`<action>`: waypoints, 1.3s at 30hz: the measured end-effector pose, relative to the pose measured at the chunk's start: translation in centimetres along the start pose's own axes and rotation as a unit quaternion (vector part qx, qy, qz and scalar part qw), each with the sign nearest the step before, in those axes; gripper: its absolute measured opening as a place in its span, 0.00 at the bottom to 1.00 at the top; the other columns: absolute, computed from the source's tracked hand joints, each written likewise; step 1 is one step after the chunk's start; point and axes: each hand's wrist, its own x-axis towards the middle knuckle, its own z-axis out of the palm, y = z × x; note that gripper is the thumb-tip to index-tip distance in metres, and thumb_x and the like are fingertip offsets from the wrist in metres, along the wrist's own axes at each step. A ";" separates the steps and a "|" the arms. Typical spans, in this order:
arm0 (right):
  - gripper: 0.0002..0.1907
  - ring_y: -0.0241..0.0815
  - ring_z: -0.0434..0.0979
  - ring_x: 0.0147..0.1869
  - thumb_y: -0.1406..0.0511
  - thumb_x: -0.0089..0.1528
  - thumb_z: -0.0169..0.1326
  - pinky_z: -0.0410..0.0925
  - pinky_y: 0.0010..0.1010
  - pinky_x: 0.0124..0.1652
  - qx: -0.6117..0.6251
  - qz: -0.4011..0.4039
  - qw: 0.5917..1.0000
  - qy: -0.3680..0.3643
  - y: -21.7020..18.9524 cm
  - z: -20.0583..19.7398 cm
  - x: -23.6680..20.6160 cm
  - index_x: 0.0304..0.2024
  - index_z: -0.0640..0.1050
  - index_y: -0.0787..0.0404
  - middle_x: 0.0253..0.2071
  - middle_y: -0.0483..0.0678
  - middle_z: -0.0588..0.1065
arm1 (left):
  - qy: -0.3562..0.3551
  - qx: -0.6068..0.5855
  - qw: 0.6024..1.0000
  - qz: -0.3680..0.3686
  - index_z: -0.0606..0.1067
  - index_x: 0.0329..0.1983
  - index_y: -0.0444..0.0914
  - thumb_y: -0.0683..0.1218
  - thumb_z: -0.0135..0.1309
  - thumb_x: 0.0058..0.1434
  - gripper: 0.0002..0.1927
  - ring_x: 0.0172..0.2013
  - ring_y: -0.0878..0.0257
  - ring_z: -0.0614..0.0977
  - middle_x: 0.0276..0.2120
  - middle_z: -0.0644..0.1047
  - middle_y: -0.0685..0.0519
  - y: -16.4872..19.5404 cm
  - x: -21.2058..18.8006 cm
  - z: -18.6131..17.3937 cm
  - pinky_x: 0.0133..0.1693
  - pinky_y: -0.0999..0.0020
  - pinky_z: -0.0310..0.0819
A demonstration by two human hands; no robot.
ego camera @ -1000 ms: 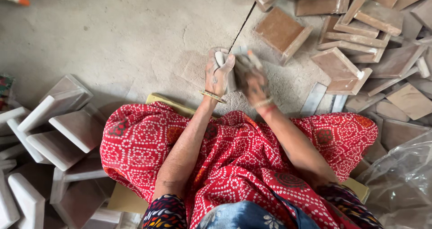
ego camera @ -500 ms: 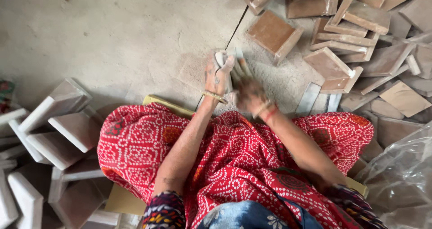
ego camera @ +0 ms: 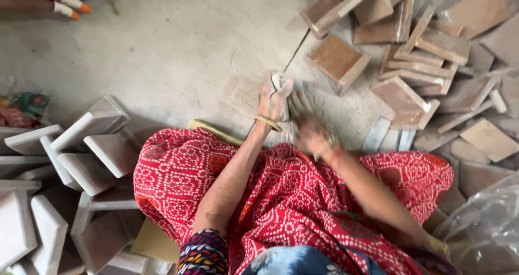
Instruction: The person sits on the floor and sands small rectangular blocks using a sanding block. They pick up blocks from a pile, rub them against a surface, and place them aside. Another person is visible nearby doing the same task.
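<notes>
Pale tile piece clamped in left hand; right hand blurred beside it, grip unclear; brown tile heap beyond, white stack left.

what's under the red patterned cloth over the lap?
Yellowish flat board pokes out from under the red patterned cloth at its upper and lower-left edges; the rest of the board is hidden. Left hand grips a pale tile beyond it; the right hand is blurred.
</notes>
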 end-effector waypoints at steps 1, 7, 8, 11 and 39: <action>0.44 0.56 0.56 0.77 0.48 0.55 0.55 0.54 0.48 0.73 -0.047 -0.026 0.998 0.027 -0.7 0.6 -1.4 0.67 0.67 0.68 0.71 0.64 0.63 | -0.006 -0.039 0.999 0.016 0.70 0.53 0.39 0.59 0.57 0.64 0.24 0.37 0.62 0.80 0.35 0.78 0.51 -0.6 0.1 0.2 0.41 0.63 0.77; 0.27 0.52 0.67 0.75 0.64 0.63 0.59 0.65 0.42 0.70 0.212 -0.001 0.935 0.284 -1.2 2.6 -6.2 0.64 0.72 0.61 0.67 0.55 0.71 | -0.013 -0.189 0.978 -0.092 0.72 0.53 0.34 0.61 0.49 0.68 0.26 0.38 0.57 0.81 0.38 0.79 0.49 -4.6 1.3 -1.1 0.40 0.59 0.78; 0.27 0.54 0.67 0.75 0.64 0.63 0.59 0.65 0.43 0.69 0.236 -0.011 0.924 0.302 -1.0 2.5 -6.0 0.64 0.71 0.62 0.66 0.56 0.72 | -0.023 -0.276 0.951 -0.136 0.72 0.53 0.33 0.62 0.44 0.69 0.28 0.38 0.56 0.81 0.39 0.79 0.49 -4.9 1.4 -2.1 0.38 0.59 0.78; 0.26 0.55 0.69 0.74 0.64 0.66 0.57 0.64 0.47 0.71 0.282 -0.015 0.893 0.351 -1.0 1.8 -4.3 0.66 0.70 0.62 0.64 0.57 0.74 | -0.006 -0.241 0.944 -0.226 0.67 0.60 0.43 0.61 0.48 0.65 0.26 0.45 0.58 0.83 0.45 0.78 0.51 -4.8 1.0 -4.8 0.45 0.60 0.83; 0.28 0.60 0.69 0.63 0.53 0.73 0.33 0.69 0.51 0.58 0.434 0.052 0.876 0.201 -6.7 -2.2 4.0 0.66 0.66 0.66 0.58 0.64 0.68 | -0.175 -0.501 0.836 -0.143 0.76 0.53 0.35 0.70 0.36 0.77 0.35 0.34 0.59 0.80 0.37 0.79 0.49 -4.1 0.5 -5.5 0.36 0.63 0.77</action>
